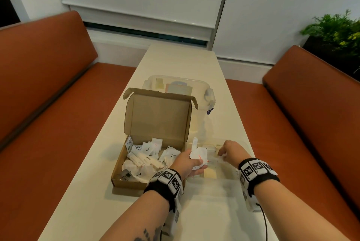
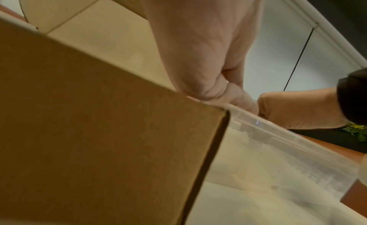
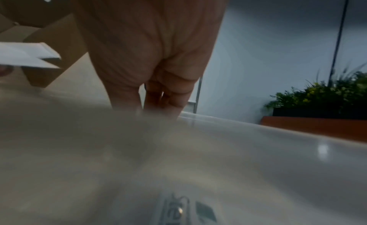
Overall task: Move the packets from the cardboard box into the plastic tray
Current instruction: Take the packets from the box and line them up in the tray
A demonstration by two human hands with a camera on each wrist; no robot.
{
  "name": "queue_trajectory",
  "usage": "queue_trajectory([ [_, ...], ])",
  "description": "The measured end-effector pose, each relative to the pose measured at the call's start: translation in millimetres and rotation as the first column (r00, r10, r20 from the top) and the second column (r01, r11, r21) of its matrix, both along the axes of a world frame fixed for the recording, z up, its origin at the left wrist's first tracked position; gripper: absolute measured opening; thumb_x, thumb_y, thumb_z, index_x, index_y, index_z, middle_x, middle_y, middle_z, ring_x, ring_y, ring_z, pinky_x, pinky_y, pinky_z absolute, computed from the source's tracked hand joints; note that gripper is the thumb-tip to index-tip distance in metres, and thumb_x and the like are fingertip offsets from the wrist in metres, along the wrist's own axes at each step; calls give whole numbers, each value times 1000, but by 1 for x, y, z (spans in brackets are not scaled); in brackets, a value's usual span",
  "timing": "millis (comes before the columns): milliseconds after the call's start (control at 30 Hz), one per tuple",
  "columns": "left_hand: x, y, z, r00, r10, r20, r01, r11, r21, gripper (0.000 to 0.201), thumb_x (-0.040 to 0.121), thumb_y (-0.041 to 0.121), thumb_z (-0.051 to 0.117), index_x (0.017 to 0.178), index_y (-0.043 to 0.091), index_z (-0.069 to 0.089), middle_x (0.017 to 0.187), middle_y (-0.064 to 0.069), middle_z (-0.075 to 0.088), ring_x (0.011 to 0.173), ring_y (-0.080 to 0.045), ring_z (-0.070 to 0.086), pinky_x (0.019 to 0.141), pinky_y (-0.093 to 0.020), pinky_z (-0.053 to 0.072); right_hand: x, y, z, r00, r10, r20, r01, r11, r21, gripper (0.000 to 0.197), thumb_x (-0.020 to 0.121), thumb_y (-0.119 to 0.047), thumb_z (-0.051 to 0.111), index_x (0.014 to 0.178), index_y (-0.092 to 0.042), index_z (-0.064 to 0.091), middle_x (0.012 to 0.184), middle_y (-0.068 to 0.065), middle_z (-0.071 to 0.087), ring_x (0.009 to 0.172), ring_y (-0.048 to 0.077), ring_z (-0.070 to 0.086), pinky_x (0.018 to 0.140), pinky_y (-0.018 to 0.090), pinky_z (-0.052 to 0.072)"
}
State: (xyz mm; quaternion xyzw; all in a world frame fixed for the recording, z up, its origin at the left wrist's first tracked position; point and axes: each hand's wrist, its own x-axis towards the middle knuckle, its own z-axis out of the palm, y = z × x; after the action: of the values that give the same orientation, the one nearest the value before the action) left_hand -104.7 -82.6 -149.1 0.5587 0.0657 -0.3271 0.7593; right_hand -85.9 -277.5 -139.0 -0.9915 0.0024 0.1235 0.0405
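Several packets (image 1: pixel 198 156) clutched in left hand (image 1: pixel 186 163) above plastic tray (image 1: pixel 224 177), right hand (image 1: pixel 229 152) pinching one

The right hand (image 3: pixel 151 58) fingertips are hidden behind the blurred plastic tray (image 3: pixel 258 149) rim; at nine o'clock, packets (image 3: pixel 25 57) are cut off.

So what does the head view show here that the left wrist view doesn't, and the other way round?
Only the head view shows the loose packets lying in the cardboard box, the bunch of packets the left hand grips over the plastic tray, and a lidded plastic container behind the box. Only the left wrist view shows the box's outer wall close up and the tray's rim from below. Both show the box, the tray, the left hand and the right hand.
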Motion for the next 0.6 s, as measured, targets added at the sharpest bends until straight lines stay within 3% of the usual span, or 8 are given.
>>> queue_trajectory([
  [267,1,0,-3,1000,-4,-4,4,1000,1,36,92,-9,50,125,5,46,117,-18,53,88,-25,65,75,-31,57,-2,-5,-2,998,-28,65,22,996,81,26,84,1,54,106,-12,54,101,6,61,82,17,50,77,25,43],
  [400,1,0,-2,1000,5,-4,-5,1000,-11,34,91,-10,51,121,6,47,116,-17,54,94,-29,65,75,-32,57,-4,-5,-9,998,4,69,-8,999,53,32,84,-5,59,111,-16,47,106,4,54,90,22,54,80,28,44],
  [600,1,0,-3,1000,5,11,-5,1000,-7,36,91,-9,51,125,4,46,118,-18,54,97,-31,64,74,-31,57,-8,-6,-10,990,29,139,-7,988,-155,34,86,-17,61,115,-18,42,110,1,55,99,22,52,85,31,39],
])
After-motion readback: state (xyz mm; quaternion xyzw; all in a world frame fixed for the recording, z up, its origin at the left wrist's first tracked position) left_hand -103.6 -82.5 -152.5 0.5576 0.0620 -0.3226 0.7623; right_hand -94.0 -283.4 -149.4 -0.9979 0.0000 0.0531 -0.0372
